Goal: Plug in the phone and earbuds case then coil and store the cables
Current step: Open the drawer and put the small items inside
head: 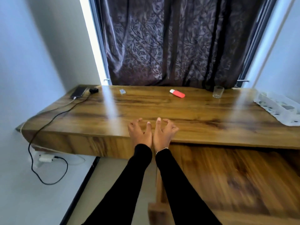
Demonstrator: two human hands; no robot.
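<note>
Wooden desk (162,108) is holding the phone (78,92) and earbuds case (93,90) far left; I'm hovering left hand (140,133) and right hand (164,132) together, fingers loosely curled, gripping nothing.

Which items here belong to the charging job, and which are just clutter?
Job: phone, earbuds case, black cable, white cable, charger.
Clutter: glass, red-and-white item, small clear item, white tray.

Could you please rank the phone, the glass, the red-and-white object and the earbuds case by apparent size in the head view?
1. phone
2. red-and-white object
3. glass, close to the previous, so uncertain
4. earbuds case
</note>
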